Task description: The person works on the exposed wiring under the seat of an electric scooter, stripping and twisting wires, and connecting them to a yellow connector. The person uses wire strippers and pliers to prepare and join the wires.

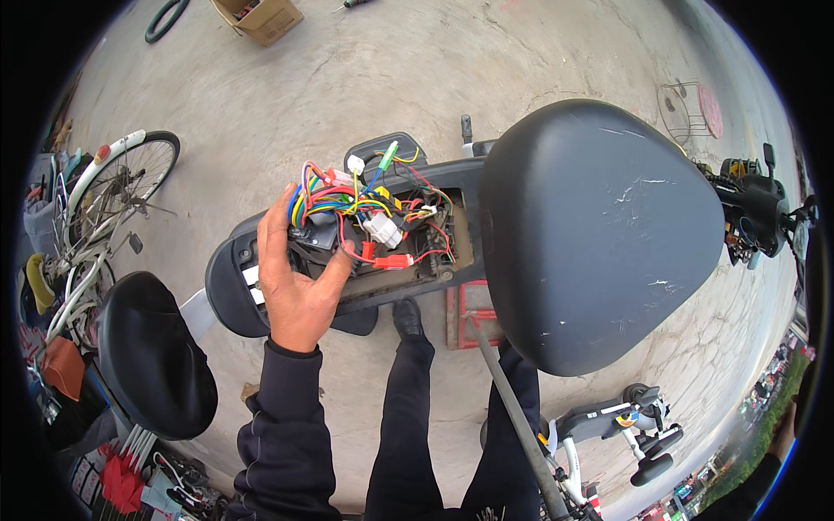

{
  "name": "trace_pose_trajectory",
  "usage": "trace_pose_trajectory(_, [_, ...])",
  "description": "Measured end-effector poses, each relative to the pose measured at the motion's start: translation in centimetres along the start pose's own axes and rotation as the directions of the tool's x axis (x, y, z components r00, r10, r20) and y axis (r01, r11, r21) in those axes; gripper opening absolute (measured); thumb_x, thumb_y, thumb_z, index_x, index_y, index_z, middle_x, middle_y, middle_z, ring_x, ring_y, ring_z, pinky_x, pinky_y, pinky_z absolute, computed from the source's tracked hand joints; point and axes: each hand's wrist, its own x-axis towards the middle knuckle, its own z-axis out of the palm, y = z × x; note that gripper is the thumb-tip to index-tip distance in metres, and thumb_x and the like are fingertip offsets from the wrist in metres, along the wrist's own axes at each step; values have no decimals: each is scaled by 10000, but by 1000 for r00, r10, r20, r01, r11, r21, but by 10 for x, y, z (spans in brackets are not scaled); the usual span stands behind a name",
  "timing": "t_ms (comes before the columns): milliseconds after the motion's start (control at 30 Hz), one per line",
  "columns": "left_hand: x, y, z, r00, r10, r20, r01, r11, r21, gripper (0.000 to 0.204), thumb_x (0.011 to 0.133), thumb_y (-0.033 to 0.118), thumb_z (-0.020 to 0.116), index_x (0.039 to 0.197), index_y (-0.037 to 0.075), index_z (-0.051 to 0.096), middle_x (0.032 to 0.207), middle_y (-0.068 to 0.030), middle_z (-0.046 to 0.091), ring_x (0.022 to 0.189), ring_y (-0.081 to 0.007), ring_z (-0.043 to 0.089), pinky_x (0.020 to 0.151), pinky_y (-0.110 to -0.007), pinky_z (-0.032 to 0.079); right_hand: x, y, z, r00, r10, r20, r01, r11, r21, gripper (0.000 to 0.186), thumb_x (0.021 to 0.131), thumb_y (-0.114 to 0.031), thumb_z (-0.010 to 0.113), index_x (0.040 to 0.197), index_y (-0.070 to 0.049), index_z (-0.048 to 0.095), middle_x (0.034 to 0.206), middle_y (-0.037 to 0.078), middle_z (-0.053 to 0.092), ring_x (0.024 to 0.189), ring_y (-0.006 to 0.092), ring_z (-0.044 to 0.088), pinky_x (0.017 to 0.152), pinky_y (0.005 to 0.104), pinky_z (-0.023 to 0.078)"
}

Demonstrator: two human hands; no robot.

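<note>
My left hand point(300, 295) reaches over an open compartment point(465, 234) in the frame of an electric scooter. Its fingers and thumb are curled round a bundle of coloured wires point(326, 201) and the black box point(314, 233) beneath them. White connectors point(382, 229), red connectors point(393, 261) and a green connector point(388, 156) hang among the wires. Right of the compartment stands the tipped-up black scooter seat point(599, 234), scuffed on its face. At the far right rim shows part of my right hand point(784, 431) below a dark sleeve; its fingers are hidden.
A bicycle point(113, 191) and a black saddle point(156, 356) stand at the left. A grey pole point(517, 408) slants beside my legs, near a red frame point(456, 317). A small white-and-black scooter point(599, 423) is at lower right. A cardboard box point(265, 22) lies beyond.
</note>
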Motion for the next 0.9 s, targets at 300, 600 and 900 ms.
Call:
trace_pose_trajectory(300, [-30, 29, 1, 987, 105, -121, -72, 965, 251, 869, 831, 15, 781, 1591, -21, 361, 1560, -257, 445, 1461, -391, 445, 1202, -462, 372, 16, 8, -1, 981, -193, 21, 194, 969, -150, 266, 1002, -347, 681, 1114, -106, 678, 670, -85, 435, 503, 32, 387, 459, 223, 297])
trace_pose_trajectory(600, [-62, 70, 45, 950, -309, -41, 252, 838, -483, 558, 966, 71, 750, 1456, -82, 529, 1395, -185, 636, 1298, -247, 615, 1161, -402, 433, 14, 4, 13, 956, -287, 67, 294, 942, -159, 187, 1004, -299, 671, 992, -114, 647, 651, -72, 447, 463, 37, 395, 418, 225, 316])
trace_pose_trajectory(900, [-30, 74, 67, 866, -500, -15, 422, 748, -512, 516, 959, 16, 732, 1415, -103, 524, 1342, -175, 650, 1178, -186, 663, 987, -321, 542, 11, 2, 24, 971, -234, 42, 238, 965, -112, 168, 965, -261, 678, 966, -108, 609, 664, -46, 479, 438, 71, 425, 390, 264, 351])
